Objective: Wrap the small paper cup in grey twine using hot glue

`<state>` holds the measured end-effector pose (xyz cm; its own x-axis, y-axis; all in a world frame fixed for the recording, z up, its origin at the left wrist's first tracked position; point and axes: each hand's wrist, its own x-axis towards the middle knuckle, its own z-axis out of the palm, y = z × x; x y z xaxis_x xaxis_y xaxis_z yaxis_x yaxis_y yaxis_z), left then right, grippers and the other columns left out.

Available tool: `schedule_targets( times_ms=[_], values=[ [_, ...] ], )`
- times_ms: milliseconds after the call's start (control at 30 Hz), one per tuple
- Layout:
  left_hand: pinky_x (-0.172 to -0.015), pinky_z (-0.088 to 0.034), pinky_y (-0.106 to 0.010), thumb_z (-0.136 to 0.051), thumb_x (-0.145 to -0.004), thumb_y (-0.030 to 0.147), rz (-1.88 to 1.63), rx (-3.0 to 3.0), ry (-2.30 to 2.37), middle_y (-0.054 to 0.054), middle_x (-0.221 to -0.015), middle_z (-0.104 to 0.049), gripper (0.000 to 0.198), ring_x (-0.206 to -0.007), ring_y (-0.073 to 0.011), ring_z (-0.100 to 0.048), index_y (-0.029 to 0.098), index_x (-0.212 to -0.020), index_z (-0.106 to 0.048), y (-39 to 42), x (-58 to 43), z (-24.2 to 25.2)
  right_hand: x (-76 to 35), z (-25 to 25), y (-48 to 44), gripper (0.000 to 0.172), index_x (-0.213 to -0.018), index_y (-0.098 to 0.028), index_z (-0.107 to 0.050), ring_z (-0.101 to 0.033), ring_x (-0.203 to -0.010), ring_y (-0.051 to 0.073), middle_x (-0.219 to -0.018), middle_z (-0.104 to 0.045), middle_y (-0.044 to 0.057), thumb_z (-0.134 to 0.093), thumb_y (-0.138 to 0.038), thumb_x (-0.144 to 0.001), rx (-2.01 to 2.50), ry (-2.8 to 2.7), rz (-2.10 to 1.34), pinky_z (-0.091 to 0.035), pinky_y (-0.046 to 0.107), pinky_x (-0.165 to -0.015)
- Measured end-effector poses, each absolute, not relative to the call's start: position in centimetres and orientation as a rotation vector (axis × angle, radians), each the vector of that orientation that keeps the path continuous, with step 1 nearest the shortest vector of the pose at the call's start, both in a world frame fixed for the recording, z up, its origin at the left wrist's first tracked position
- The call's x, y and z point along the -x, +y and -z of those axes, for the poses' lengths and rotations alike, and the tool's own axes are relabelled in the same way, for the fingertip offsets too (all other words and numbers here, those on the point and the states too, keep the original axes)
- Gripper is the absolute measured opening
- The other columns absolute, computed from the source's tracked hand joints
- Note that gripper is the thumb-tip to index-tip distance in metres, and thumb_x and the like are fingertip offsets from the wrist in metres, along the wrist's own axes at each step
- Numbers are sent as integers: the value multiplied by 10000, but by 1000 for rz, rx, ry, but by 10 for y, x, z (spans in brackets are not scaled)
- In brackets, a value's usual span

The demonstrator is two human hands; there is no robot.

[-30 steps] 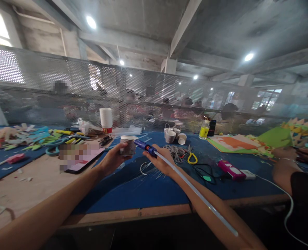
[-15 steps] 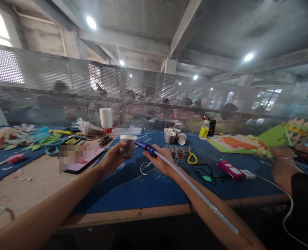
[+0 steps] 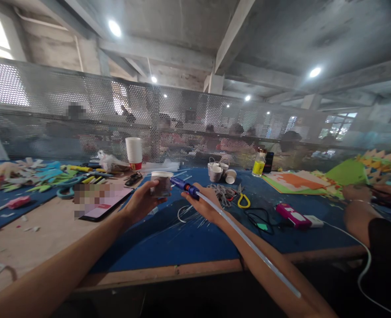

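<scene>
A small paper cup (image 3: 162, 185) with a white rim and a dark wrap is gripped in my left hand (image 3: 141, 199), thumb on the near side. My right hand (image 3: 206, 204) is wrapped round a blue hot glue gun (image 3: 187, 188). A long clear glue stick (image 3: 248, 240) sticks out of the gun's back end over my right forearm. The gun's nozzle points left and sits at the cup's right side near the rim; whether it touches cannot be made out. Below my hands, a pale curved strip (image 3: 181, 214) lies on the blue mat (image 3: 162, 254).
Several small cups (image 3: 216, 172) stand behind a heap of grey cord (image 3: 227, 194). Yellow-handled scissors (image 3: 243, 201), a magenta device (image 3: 293, 215) and a yellow bottle (image 3: 258, 164) are to the right. Leftward are a phone (image 3: 104, 204), stacked paper cups (image 3: 134, 152) and cut paper. A co-worker's arm (image 3: 357, 216) is at far right.
Almost nothing differs. The cup in my left hand has shifted very slightly left, along with a small drift of the whole view.
</scene>
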<state>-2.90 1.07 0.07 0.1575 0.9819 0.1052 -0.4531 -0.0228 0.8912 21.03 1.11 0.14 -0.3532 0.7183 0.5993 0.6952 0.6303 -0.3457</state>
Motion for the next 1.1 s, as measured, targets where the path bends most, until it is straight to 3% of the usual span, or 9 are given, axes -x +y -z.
schedule_targets(
  times_ms=[867, 1000, 1100],
  values=[
    [-750, -569, -357, -624, -858, 297, -1291, -968, 653, -111, -951, -782, 295, -837, -247, -717, 161, -1088, -747, 10, 30, -3, -211, 1, 13, 340, -916, -216, -606, -610, -603, 183, -652, -621, 4, -560, -550, -958, 1088, -2101, -25, -297, 235, -547],
    [-761, -577, -356, -598, -887, 305, -1279, -981, 621, -124, -985, -783, 327, -856, -249, -722, 149, -1142, -731, 10, 31, -2, -210, 4, 15, 393, -923, -214, -648, -596, -602, 171, -662, -626, 3, -572, -599, -934, 1035, -2007, -178, -349, 246, -573],
    [-753, -586, -360, -599, -885, 302, -1289, -974, 632, -135, -968, -782, 327, -858, -259, -728, 133, -1134, -727, 11, 32, -2, -208, 4, 18, 428, -911, -208, -663, -560, -543, 154, -596, -585, -21, -585, -629, -909, 951, -1904, -543, -398, 253, -560]
  ],
)
